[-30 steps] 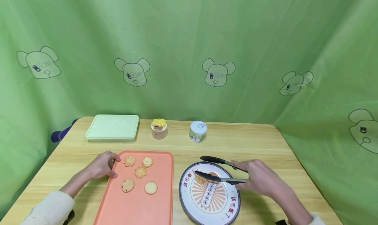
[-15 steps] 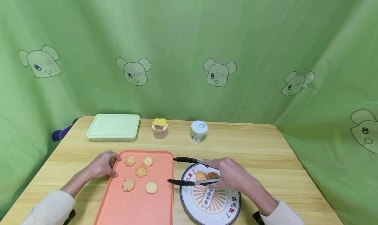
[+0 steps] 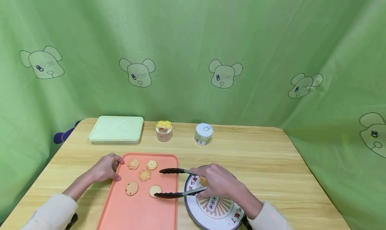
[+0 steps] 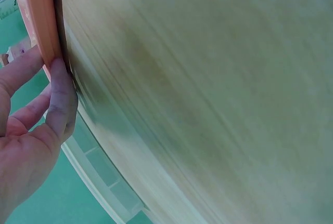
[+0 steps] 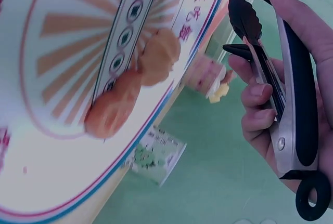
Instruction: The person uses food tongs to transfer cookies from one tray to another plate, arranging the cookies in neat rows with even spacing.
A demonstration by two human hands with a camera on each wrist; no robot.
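Observation:
My left hand [image 3: 105, 168] pinches the left rim of a coral tray [image 3: 135, 213], thumb and fingers at its edge in the left wrist view. Several cookies lie on the tray: a swirl cookie [image 3: 133, 164], a ring-shaped one [image 3: 152, 165], a flower-shaped one [image 3: 145, 175], a speckled round one [image 3: 131, 188] and a plain round one [image 3: 154, 189]. My right hand [image 3: 220, 181] holds black-tipped tongs [image 3: 170, 195], their arms spread over the tray. The near tip overlaps the plain round cookie; contact cannot be told. Under that hand is a patterned plate [image 3: 193, 208].
A fluted cookie [image 5: 159, 56] and a brown cookie [image 5: 110, 110] sit on the plate. At the back of the table stand a pale green lidded box [image 3: 117, 128], a small cup with a yellow top [image 3: 164, 132] and a tin can [image 3: 203, 134]. Green curtain surrounds the table.
My right hand has carried the tongs leftward from above the plate to over the tray, and their arms have spread wider. The left hand stays at the tray's rim.

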